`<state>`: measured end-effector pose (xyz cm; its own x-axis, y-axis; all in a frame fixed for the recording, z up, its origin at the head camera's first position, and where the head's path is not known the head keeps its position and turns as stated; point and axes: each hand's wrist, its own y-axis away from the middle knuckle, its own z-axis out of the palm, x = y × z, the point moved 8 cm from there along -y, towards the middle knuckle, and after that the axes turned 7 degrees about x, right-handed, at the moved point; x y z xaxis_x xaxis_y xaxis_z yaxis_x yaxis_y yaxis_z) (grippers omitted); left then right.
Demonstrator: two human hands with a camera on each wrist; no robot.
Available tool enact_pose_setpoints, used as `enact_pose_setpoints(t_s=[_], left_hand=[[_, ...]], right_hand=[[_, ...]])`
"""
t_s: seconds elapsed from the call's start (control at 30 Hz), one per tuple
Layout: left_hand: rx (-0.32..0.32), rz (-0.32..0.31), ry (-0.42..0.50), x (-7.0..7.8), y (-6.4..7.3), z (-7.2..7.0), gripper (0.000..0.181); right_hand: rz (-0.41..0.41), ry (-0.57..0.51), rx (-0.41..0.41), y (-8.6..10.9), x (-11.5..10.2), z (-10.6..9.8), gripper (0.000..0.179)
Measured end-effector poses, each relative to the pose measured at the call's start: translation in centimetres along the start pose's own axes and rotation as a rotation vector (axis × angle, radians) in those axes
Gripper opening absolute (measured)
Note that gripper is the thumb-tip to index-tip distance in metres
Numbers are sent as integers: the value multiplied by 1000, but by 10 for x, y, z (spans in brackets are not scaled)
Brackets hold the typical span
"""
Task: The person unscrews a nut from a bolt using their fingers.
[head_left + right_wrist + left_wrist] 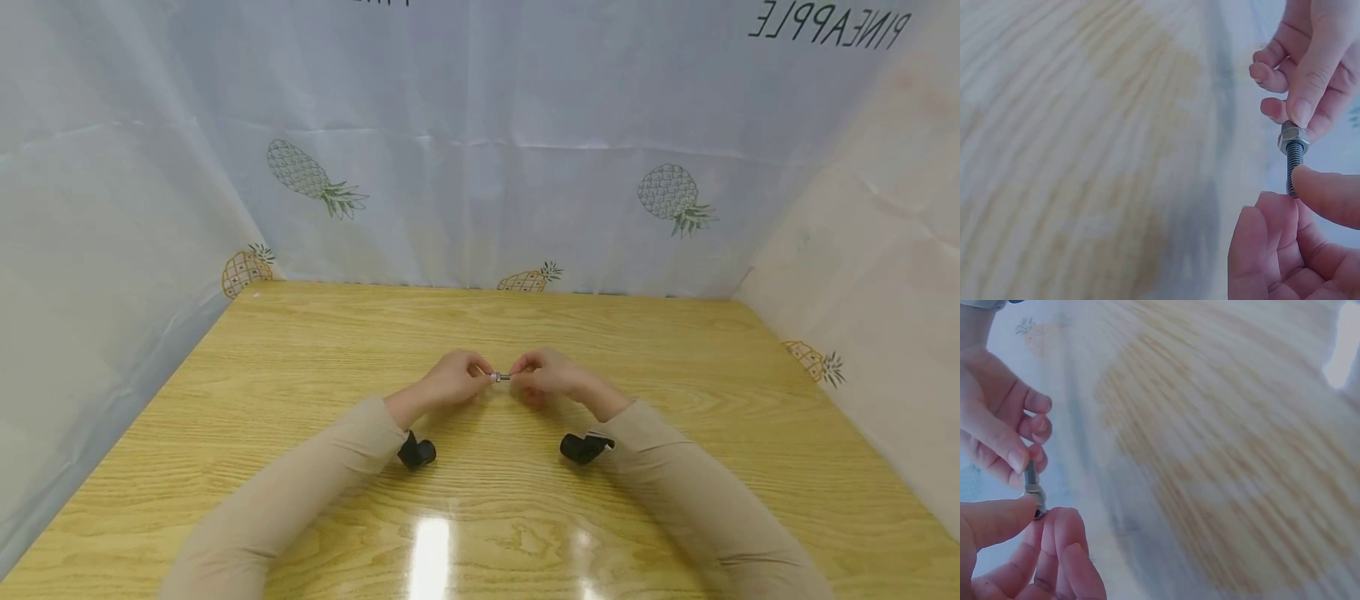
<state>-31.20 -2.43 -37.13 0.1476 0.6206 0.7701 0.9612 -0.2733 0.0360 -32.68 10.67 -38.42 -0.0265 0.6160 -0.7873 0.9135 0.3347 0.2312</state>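
Observation:
A small metal bolt [1295,164] spans the gap between both hands, its thread showing in the right wrist view. A hexagonal nut [1294,139] sits around it near the far end. My left hand [452,377] pinches the thicker end, beside the nut, between thumb and fingertips. With thumb and fingers, my right hand [546,374] pinches the threaded end. In the left wrist view the bolt's grey shank [1030,474] runs from the right thumb down to the left fingertips, which partly hide the nut end.
Beneath the hands is a wood-grain table [495,500] with glare near its front edge. Black wrist-worn devices [587,447] hang by both sleeves. A pale curtain [465,208] printed with pineapples stands at the back and along the sides.

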Motion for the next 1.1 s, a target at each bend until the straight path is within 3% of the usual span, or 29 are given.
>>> enact_pose_setpoints(t_s=[0.37, 0.57, 0.8, 1.1], left_hand=[[28, -4, 69, 5, 2, -8, 22], [39, 2, 147, 7, 2, -13, 25], [40, 66, 210, 17, 5, -20, 30], [58, 53, 298, 23, 9, -24, 30]], right_hand=[[28, -69, -3, 11, -10, -10, 27], [-11, -104, 14, 17, -17, -15, 31], [-63, -119, 57, 25, -26, -21, 32], [-90, -140, 121, 36, -35, -30, 30]])
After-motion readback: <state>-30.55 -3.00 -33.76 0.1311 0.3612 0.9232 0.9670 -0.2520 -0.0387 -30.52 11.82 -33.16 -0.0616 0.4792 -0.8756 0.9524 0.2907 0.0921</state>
